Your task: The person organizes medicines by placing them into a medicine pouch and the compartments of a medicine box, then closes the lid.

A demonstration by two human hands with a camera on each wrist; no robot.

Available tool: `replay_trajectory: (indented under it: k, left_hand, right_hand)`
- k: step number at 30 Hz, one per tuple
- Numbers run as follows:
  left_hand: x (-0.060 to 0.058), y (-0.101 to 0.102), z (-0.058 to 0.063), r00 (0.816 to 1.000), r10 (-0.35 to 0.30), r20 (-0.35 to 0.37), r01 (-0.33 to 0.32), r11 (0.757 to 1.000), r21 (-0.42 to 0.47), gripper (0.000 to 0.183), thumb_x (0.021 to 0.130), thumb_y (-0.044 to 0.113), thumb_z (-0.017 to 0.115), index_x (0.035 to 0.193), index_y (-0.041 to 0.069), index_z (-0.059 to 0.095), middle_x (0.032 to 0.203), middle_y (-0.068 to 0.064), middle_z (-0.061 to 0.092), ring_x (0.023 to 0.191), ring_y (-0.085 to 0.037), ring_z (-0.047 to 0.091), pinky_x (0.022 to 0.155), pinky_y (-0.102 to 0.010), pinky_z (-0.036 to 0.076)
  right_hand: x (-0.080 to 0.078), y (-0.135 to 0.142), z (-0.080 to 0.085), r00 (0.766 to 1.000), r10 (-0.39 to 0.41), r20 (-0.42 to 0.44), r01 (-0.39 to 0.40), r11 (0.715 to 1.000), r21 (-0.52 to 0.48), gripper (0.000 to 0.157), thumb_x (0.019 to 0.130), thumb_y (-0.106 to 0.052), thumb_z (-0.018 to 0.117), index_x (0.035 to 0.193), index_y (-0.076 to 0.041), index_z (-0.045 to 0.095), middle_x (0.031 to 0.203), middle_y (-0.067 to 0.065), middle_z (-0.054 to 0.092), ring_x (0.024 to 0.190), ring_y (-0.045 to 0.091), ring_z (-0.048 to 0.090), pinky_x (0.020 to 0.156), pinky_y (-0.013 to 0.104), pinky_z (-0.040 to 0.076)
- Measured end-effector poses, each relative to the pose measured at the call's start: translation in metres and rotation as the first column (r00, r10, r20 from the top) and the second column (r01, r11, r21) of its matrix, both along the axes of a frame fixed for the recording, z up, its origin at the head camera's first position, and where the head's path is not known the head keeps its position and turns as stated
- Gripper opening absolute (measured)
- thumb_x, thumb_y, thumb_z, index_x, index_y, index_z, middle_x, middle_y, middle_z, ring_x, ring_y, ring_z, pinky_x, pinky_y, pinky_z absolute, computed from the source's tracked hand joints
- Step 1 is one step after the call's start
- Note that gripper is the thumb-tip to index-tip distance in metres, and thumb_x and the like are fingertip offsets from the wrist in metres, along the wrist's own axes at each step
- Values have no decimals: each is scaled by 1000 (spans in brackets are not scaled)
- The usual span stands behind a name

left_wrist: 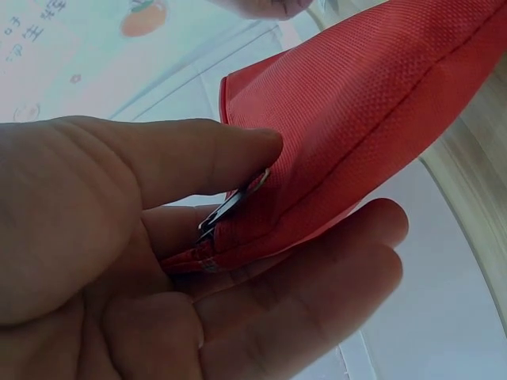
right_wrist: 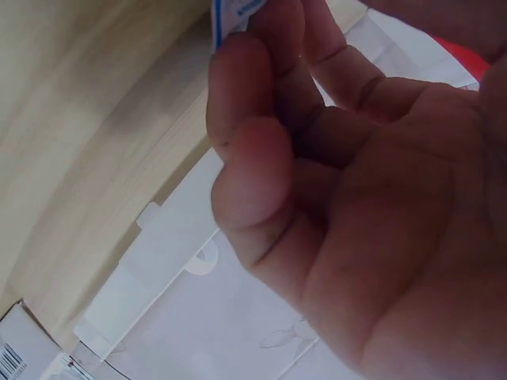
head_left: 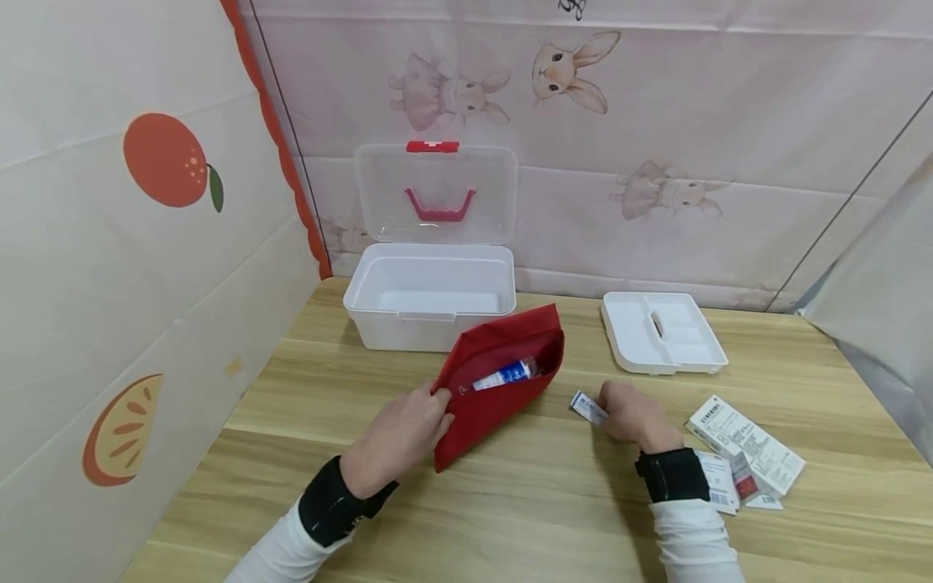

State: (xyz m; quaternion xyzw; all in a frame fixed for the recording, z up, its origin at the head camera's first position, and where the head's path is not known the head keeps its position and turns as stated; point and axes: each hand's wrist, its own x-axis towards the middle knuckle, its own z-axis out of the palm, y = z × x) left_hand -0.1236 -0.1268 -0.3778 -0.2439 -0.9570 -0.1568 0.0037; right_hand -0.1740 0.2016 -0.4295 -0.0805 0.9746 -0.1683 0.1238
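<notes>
My left hand [head_left: 397, 433] pinches one end of a red zip pouch [head_left: 484, 421] between thumb and fingers. In the left wrist view the thumb presses beside the zipper pull [left_wrist: 230, 207]. The pouch is held up at a tilt, its mouth agape, and a blue and white tube [head_left: 506, 375] shows inside. To the right of the pouch, my right hand [head_left: 636, 414] grips a small white packet with blue print [head_left: 587, 407] just over the table. Only that packet's edge [right_wrist: 231, 17] appears in the right wrist view; curled fingers hide the rest.
Behind the pouch stands a white box [head_left: 394, 328] with its clear lid [head_left: 379, 190] raised. A white divided tray [head_left: 632, 324] lies at the back right. Right of my right hand are a white medicine box [head_left: 751, 437], other white packs [head_left: 717, 486] and a small clear bag [head_left: 745, 483].
</notes>
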Motion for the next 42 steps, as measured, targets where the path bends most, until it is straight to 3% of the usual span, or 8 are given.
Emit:
replay_trajectory:
  k: [11,16,19,24,30,33,37,42]
  left_hand:
    - [0,-1,0,1000,16,5,-16,1000,-6,21,90,13,74,103,-1,64,91,-10,65,73,-15,63,66,-32,59]
    - [0,-1,0,1000,16,1,-16,1000,-10,21,90,14,73,102,0,64,90,-10,64,72,-15,63,65,-31,59]
    - [0,-1,1,1000,14,0,-14,1000,-13,20,91,14,73,102,0,63,90,-9,64,73,-15,63,65,-31,59]
    - [-1,-1,1,1000,18,8,-18,1000,-15,21,91,14,73,103,0,63,91,-10,65,74,-16,64,66,-32,59]
    - [-1,0,2,1000,16,-1,-16,1000,-23,19,91,14,73,102,0,64,89,-9,64,72,-15,63,65,-30,58]
    - [0,0,2,1000,9,-20,-9,1000,-27,20,90,14,74,102,0,64,89,-9,65,72,-15,63,65,-31,58]
    - [0,0,1,999,-2,-41,1,999,-34,22,89,14,75,103,-1,65,91,-10,65,73,-16,64,66,-31,59]
    - [0,0,0,1000,-9,-22,8,1000,-20,22,90,14,74,104,-1,65,91,-11,65,73,-16,63,66,-31,58]
  right_hand:
    - [-2,2,3,1000,3,15,-1,997,-81,10,80,4,67,89,-2,66,80,6,59,69,21,52,59,32,42]
    - [-2,2,11,995,-33,-96,21,992,-124,5,87,-1,63,92,0,66,80,9,62,67,20,54,57,32,42]
    - [-1,0,19,975,-83,-208,51,987,-155,10,92,-5,62,96,2,66,84,14,65,65,21,54,55,32,41]
    - [1,-5,31,877,-171,-449,54,964,-262,13,94,0,59,101,9,66,89,25,69,66,26,58,55,34,42]
    - [6,-20,40,688,-221,-692,-44,938,-343,16,93,9,58,105,9,69,86,22,68,68,28,61,57,39,46]
    - [11,-31,45,611,-214,-762,-132,922,-365,18,92,10,59,106,7,70,88,19,69,70,25,61,57,38,47]
    - [18,-50,47,568,-139,-811,-238,916,-323,21,90,7,66,109,1,73,92,14,73,75,23,60,63,37,51]
    - [19,-71,36,555,10,-832,-337,917,-213,30,83,9,73,110,-4,74,99,10,73,82,22,56,67,34,52]
